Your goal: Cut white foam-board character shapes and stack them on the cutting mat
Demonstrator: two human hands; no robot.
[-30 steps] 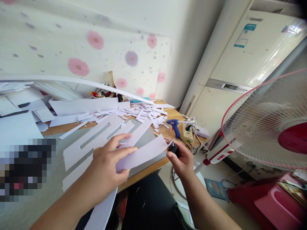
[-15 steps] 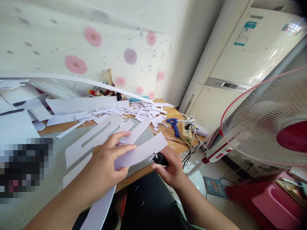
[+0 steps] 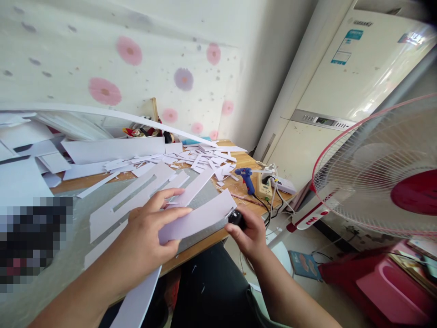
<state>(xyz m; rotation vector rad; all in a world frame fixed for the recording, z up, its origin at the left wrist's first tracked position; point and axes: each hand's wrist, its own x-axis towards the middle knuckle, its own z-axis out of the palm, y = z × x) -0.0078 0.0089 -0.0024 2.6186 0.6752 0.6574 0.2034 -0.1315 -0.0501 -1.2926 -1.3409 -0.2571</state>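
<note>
My left hand [image 3: 152, 225] pinches a long white board strip [image 3: 205, 212], fingers on its top face and thumb at its near edge. The strip runs past the table's front edge, and its lower part [image 3: 138, 296] hangs below my wrist. My right hand [image 3: 251, 230] is closed around a small black tool [image 3: 236, 219], whose tip meets the near corner of the strip's far right end. The tool's working part is mostly hidden. Beyond my left fingers, another white strip [image 3: 198, 187] lies on the grey cutting mat [image 3: 213, 223], beside a slotted white board [image 3: 133, 196].
White offcuts [image 3: 211, 159] are heaped at the table's back. A blue glue gun [image 3: 246, 180] stands near a power strip [image 3: 264, 187] with trailing cables. A fan [image 3: 375, 168] is close on the right, before a refrigerator [image 3: 317, 91]. A long thin strip [image 3: 136, 119] arches across the back.
My right hand has moved the black tool a little right and up, to the strip's end corner. The curled shavings seen at the tool earlier no longer show. My left hand keeps its hold.
</note>
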